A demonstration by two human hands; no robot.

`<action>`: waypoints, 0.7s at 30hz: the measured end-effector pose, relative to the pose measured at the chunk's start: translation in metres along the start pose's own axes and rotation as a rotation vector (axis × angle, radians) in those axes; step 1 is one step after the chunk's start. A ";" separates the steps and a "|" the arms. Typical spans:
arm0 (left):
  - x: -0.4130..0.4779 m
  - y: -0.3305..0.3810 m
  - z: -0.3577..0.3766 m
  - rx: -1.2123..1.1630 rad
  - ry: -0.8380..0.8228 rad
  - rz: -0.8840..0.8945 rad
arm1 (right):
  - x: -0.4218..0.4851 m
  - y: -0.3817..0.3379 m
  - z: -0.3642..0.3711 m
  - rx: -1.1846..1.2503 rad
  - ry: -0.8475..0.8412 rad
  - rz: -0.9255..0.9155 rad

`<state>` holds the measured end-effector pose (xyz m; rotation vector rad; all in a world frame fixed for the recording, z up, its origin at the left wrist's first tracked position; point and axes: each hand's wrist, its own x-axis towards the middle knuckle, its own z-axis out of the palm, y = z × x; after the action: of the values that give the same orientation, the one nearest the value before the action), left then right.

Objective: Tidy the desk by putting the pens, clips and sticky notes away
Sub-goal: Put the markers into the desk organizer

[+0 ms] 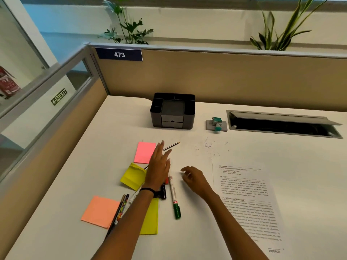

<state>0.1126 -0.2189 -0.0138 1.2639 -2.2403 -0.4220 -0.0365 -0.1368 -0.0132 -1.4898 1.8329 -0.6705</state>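
My left hand (159, 166) hovers with straight fingers over a pencil (171, 146) and beside a pink sticky pad (144, 152). My right hand (195, 178) hangs loosely curled and holds nothing, just right of a green-capped marker (174, 197). A crumpled yellow sticky pad (133, 176), a flat yellow pad (151, 220) and an orange pad (100, 211) lie on the desk. Two pens (121, 207) lie beside the orange pad. A black binder clip (161, 192) and a red item sit partly hidden under my left wrist. A black desk organiser (173, 110) stands at the back.
A printed sheet (247, 199) lies to the right. A grey stamp pad with a teal stamp (216, 123) sits beside an open cable tray (281, 123). Beige partition walls close off the back and left of the white desk (206, 231).
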 end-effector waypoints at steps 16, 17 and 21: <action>-0.042 -0.110 -0.062 0.048 0.075 -0.421 | -0.007 -0.051 0.028 -0.654 -0.311 0.242; -0.047 -0.114 -0.062 0.022 0.079 -0.458 | -0.007 -0.051 0.028 -0.637 -0.307 0.246; -0.057 -0.129 -0.063 -0.034 0.075 -0.497 | -0.005 -0.048 0.015 -0.457 -0.296 0.315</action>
<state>0.2632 -0.2367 -0.0446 1.7859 -1.8326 -0.5769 0.0058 -0.1421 0.0145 -1.4297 1.9993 0.1277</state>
